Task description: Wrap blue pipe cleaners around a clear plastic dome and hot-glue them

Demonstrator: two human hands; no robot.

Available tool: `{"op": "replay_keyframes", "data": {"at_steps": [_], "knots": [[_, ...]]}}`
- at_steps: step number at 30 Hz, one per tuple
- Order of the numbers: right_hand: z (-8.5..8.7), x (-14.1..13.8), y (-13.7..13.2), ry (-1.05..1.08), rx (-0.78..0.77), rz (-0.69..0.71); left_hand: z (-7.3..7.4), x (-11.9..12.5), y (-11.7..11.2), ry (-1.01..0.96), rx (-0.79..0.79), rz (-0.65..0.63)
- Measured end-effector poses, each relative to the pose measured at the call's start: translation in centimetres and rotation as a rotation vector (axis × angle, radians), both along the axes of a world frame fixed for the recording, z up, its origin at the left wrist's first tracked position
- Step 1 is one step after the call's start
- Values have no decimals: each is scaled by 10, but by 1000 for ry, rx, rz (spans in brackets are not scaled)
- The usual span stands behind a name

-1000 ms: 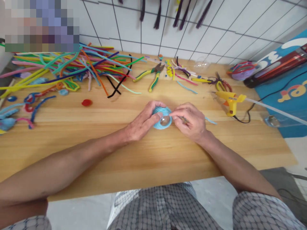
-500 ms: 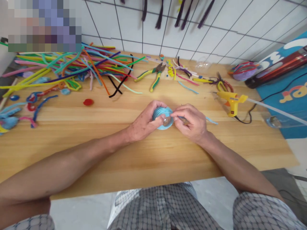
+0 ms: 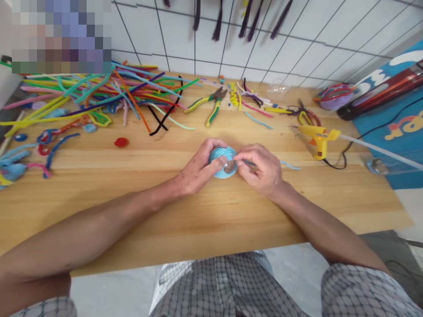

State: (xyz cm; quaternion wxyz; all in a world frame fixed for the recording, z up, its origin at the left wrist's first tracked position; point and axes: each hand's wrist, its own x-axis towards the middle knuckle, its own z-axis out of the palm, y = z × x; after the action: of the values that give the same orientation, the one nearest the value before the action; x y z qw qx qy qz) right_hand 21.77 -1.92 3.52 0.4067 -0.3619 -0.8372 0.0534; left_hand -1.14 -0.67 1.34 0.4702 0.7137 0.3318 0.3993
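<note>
A small clear ball point(image 3: 228, 165) wrapped in coils of light blue pipe cleaner point(image 3: 219, 152) sits near the middle of the table. My left hand point(image 3: 202, 168) is closed around its left side, with the thumb lying over the front of the coils. At the ball's right edge, my right hand point(image 3: 259, 168) pinches the light blue pipe cleaner between thumb and fingertips. The loose tail of that pipe cleaner point(image 3: 291, 166) sticks out to the right, beyond the right hand. Part of the strand is hidden by the fingers.
Many coloured pipe cleaners point(image 3: 99, 92) lie heaped at the back left. Green-handled pliers point(image 3: 213, 105) rest behind my hands, a yellow glue gun point(image 3: 319, 140) to the right. A red disc point(image 3: 121, 142) lies left. A dark red cylinder point(image 3: 383, 91) is at the far right.
Both hands and the ball have shifted very slightly left. The ball has turned a little under my left thumb, and my right fingertips stay at its edge.
</note>
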Motion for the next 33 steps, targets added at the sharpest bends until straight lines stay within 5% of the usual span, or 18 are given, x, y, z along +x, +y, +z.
{"op": "replay_keyframes", "data": {"at_steps": [33], "knots": [[-3, 1, 3, -17, 92, 60, 14, -6, 5, 117, -152, -101]]}}
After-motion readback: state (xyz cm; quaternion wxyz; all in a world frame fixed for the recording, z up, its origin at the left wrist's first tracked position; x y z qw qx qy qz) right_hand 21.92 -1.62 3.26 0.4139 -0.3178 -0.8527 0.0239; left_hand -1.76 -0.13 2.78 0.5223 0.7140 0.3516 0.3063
